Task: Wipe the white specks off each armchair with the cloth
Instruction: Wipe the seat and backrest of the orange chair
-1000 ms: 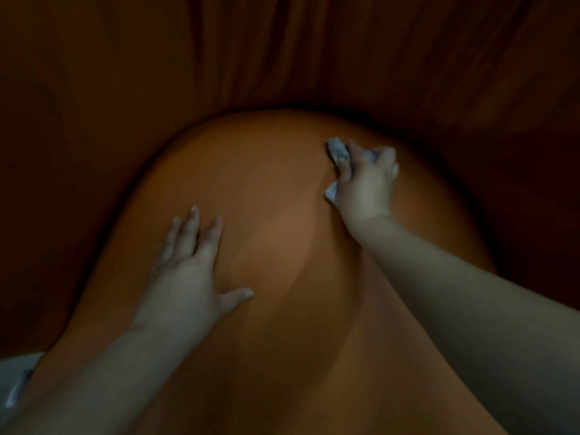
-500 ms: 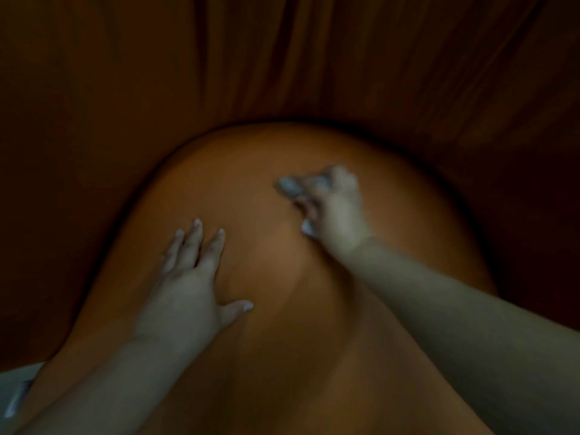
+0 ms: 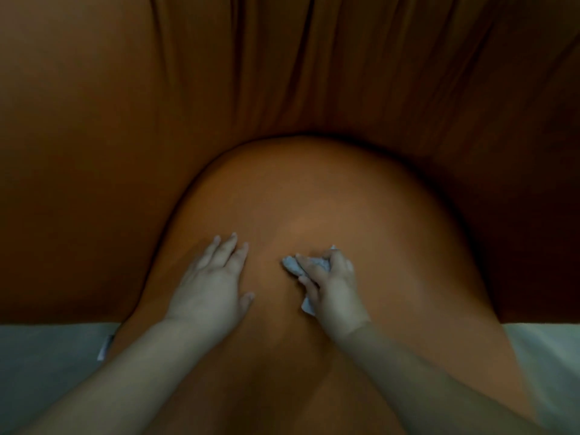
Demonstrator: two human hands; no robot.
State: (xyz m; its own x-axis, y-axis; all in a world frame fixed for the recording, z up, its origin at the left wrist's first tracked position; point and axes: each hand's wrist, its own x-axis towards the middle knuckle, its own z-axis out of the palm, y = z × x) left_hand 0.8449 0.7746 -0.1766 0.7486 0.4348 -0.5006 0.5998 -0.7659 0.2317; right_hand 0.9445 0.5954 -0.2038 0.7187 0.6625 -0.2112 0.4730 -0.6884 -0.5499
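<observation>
A: What fills the view?

B: The orange armchair (image 3: 314,189). Its rounded seat cushion bulges toward the camera, and the creased backrest rises dark behind it. The cushion's curved edge runs close past the left hand on the outer side and sits well clear of the right. Between fingertips and the back seam lies a broad bare stretch of cushion.

A: And below?

B: Pale floor (image 3: 47,372) shows at both lower corners, beside the cushion's front.

A: The hands?

B: The left hand (image 3: 210,287) lies flat on the cushion, fingers straight and slightly spread, thumb out toward the middle. The right hand (image 3: 332,287) has its fingers curled round the crumpled whitish cloth (image 3: 293,265), pressing it to the cushion near the centre. The two hands are near each other, apart, with a strip of cushion between.

A: Any specks?

B: I cannot tell; the light is dim.

A: What changed?

B: A second ago the cloth was up near the cushion's far right edge; it has swept down and leftward. The left hand stayed planted. More floor now shows.
</observation>
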